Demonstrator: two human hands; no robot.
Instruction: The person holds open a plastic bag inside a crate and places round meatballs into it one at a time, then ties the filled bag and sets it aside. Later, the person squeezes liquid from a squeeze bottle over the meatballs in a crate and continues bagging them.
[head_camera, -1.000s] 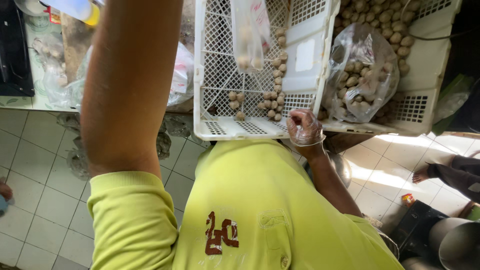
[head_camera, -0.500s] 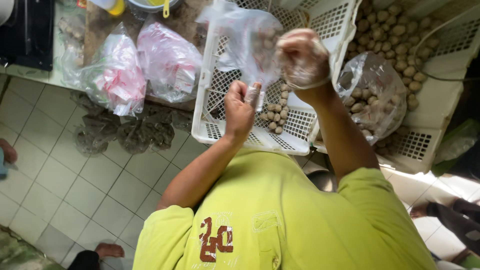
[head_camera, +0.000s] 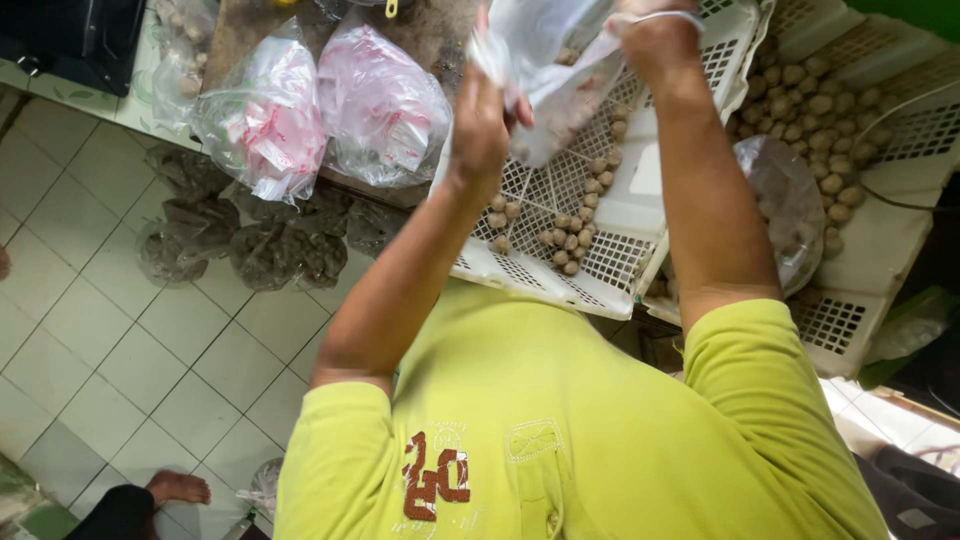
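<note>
Both my hands hold one clear plastic bag (head_camera: 560, 75) above a white slotted crate (head_camera: 600, 260). My left hand (head_camera: 483, 120) pinches the bag's left edge. My right hand (head_camera: 655, 40), with a rubber band around it, grips the bag's top at the right. Small round brown balls show through the bag. More of these brown balls (head_camera: 545, 225) lie loose in the crate below. My yellow-green shirt (head_camera: 560, 430) fills the bottom of the view.
A second white crate (head_camera: 850, 300) at the right holds many balls and a filled clear bag (head_camera: 790, 205). Two tied pink-printed bags (head_camera: 320, 105) sit on the counter at the left. Dark filled bags (head_camera: 250, 250) lie on the tiled floor. Another person's bare foot (head_camera: 175, 488) shows at the bottom left.
Both hands have risen with the bag. My left hand now grips its left edge, while my right hand has moved higher toward the top of the view.
</note>
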